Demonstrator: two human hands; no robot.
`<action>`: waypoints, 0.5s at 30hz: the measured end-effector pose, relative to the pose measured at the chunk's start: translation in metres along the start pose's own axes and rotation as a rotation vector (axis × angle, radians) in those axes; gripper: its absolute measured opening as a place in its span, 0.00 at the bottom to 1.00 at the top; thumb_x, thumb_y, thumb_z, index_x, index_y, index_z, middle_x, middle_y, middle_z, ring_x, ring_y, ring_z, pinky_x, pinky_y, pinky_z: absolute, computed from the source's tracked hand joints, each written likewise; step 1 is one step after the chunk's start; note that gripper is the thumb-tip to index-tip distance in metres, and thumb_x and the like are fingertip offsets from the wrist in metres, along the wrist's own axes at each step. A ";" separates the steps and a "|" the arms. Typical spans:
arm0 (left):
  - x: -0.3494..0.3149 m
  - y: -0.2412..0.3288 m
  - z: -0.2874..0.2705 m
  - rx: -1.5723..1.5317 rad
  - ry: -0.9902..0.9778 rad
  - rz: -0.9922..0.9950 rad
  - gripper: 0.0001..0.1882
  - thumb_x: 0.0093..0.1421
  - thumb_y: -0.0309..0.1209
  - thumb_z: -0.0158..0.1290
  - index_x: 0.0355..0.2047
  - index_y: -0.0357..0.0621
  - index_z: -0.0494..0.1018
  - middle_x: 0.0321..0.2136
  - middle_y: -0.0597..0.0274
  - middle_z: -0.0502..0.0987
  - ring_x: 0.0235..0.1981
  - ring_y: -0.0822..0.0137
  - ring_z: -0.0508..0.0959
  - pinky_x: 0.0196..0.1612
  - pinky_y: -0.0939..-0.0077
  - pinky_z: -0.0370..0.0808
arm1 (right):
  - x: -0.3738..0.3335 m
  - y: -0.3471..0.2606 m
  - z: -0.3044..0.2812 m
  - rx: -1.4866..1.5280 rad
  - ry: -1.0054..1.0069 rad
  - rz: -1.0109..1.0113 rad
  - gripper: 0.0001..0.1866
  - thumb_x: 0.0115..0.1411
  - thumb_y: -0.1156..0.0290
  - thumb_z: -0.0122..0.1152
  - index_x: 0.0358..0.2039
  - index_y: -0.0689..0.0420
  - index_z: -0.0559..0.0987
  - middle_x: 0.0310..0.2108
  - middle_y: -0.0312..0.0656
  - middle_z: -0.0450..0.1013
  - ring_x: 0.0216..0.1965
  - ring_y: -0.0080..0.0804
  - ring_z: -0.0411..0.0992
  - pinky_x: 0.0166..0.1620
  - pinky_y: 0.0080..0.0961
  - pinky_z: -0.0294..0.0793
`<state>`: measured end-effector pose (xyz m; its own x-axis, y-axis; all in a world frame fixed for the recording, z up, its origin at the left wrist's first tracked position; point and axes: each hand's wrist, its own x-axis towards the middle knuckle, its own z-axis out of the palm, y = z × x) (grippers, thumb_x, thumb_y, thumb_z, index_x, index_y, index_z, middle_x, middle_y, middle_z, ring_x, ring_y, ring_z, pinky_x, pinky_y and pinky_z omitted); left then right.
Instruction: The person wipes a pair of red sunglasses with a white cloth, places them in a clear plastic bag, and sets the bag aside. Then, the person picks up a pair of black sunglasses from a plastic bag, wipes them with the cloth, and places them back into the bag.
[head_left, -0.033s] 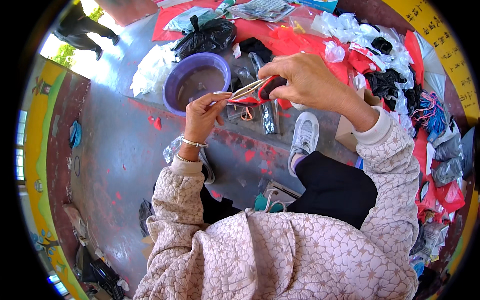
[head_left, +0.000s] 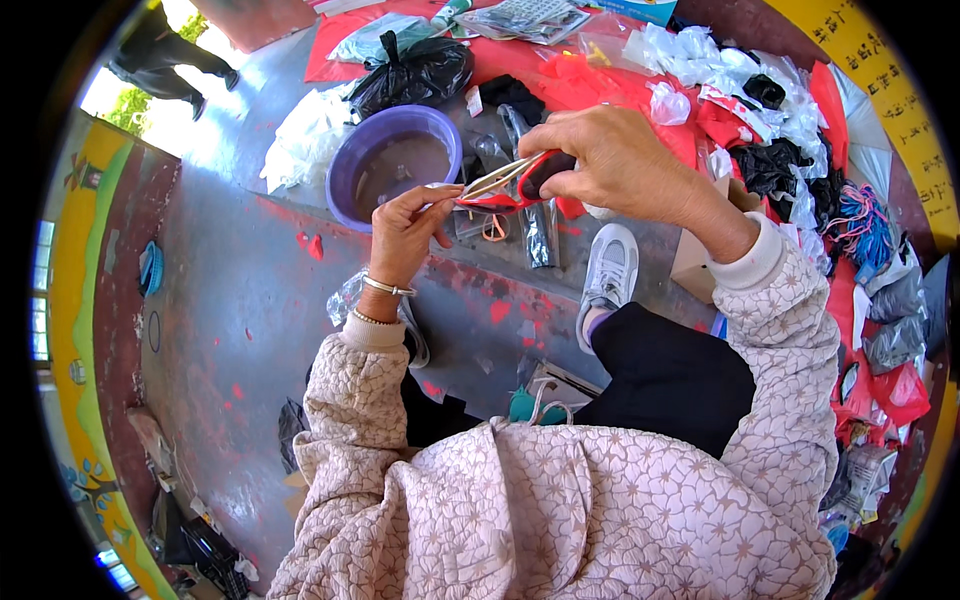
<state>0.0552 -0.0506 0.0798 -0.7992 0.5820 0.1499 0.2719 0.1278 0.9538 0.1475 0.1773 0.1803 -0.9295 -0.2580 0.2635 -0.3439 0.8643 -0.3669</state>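
My left hand (head_left: 405, 230) pinches one end of a small red and black item (head_left: 495, 204) with pale, thin strips along its upper side. I cannot make out exactly what the item is. My right hand (head_left: 618, 165) grips its other end, around a dark oval part edged in red. The item is held up between both hands, above the floor and just right of a purple basin (head_left: 340, 185) with murky water in it. Below it lie a clear plastic packet holding something orange (head_left: 494, 229) and a dark packet in shiny plastic (head_left: 541, 236).
A tied black bag (head_left: 415, 75) and white plastic bags (head_left: 305, 140) sit behind the basin. Red sheeting (head_left: 585, 95) carries heaped plastic bags. Blue and pink cords (head_left: 862, 225) lie at the right. A cardboard box (head_left: 692, 265) stands by my shoe (head_left: 610, 270). A person (head_left: 165, 65) stands far left.
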 end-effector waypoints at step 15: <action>-0.012 0.014 0.012 0.191 0.278 0.303 0.05 0.55 0.22 0.52 0.32 0.36 0.75 0.37 0.60 0.78 0.19 0.78 0.75 0.18 0.86 0.70 | -0.017 -0.030 0.032 -0.204 0.177 0.018 0.16 0.46 0.66 0.61 0.37 0.55 0.74 0.29 0.37 0.71 0.27 0.36 0.73 0.26 0.28 0.71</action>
<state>0.0755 -0.0462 0.0883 -0.7747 0.3815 0.5043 0.5893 0.1461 0.7946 0.1689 0.1425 0.1586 -0.8913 -0.1776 0.4172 -0.2770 0.9417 -0.1908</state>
